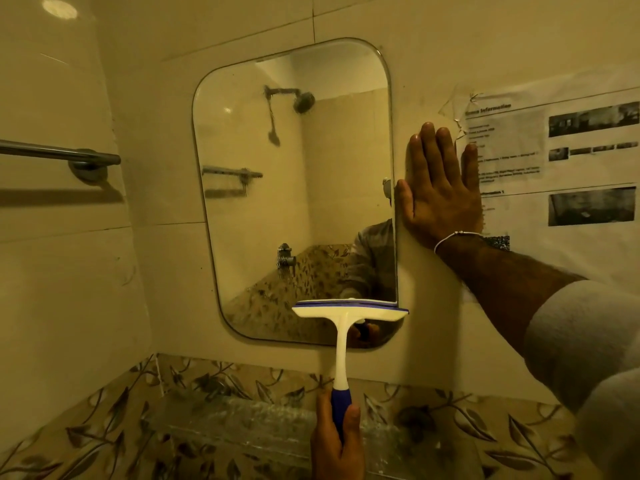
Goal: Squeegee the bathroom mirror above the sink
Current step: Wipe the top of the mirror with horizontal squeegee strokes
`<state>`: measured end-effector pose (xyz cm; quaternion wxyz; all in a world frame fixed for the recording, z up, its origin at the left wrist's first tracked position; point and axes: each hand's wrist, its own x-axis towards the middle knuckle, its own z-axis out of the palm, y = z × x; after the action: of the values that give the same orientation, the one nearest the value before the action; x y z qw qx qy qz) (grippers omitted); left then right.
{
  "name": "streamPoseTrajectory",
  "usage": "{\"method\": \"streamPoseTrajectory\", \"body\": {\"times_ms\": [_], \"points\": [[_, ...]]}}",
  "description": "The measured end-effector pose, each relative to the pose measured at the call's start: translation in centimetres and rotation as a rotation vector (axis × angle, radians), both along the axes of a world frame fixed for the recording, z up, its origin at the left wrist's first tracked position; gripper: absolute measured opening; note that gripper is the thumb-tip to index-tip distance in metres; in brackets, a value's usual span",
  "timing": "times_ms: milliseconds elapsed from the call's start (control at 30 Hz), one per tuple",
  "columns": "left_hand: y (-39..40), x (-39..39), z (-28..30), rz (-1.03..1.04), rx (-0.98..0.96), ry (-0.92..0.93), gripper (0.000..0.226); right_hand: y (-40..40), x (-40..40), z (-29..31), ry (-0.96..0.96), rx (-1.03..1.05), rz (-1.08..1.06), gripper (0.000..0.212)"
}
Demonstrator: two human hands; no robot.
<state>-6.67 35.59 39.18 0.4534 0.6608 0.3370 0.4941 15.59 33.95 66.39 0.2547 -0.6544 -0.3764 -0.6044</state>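
Note:
A rounded rectangular mirror [277, 188] hangs on the pale tiled wall. My left hand [334, 441] is closed around the blue grip of a white squeegee [341, 341]. Its blue-edged blade [349, 306] lies flat against the mirror's lower right part, close to the bottom edge. My right hand [440, 192] presses flat on the wall beside the mirror's right edge, fingers spread and pointing up, thumb touching the mirror's rim. It holds nothing. The glass reflects a shower head, a rail and part of a person.
A metal towel rail [59, 154] sticks out of the left wall. A printed paper sheet [561, 161] is taped to the wall right of my right hand. Below the mirror runs a band of leaf-patterned tiles [207, 386] with a clear glass shelf [263, 424].

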Motion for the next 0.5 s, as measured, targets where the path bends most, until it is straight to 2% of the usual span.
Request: {"method": "streamPoseTrajectory", "body": {"times_ms": [100,200,267,367,467,500], "points": [[-0.8,-0.7,0.3,-0.013,-0.029,0.004,0.021,0.0,0.0,0.0,0.009,-0.003,-0.002,0.071],[-0.7,-1.0,-0.1,0.004,-0.053,-0.021,0.084,0.1,0.0,-0.1,0.008,0.005,0.002,0.070],[-0.8,-1.1,0.0,-0.005,-0.076,-0.022,0.092,0.1,0.0,0.0,0.008,0.005,0.009,0.070],[-1.1,-1.6,0.3,0.008,-0.053,-0.004,0.068,0.0,-0.1,0.0,0.006,0.002,0.015,0.070],[-1.4,-1.7,0.4,0.021,-0.021,0.026,0.032,-0.1,-0.1,0.0,0.001,0.006,0.018,0.070],[-1.4,-1.7,0.4,0.015,-0.006,0.011,0.031,-0.1,-0.1,0.0,-0.001,0.007,0.018,0.070]]}}
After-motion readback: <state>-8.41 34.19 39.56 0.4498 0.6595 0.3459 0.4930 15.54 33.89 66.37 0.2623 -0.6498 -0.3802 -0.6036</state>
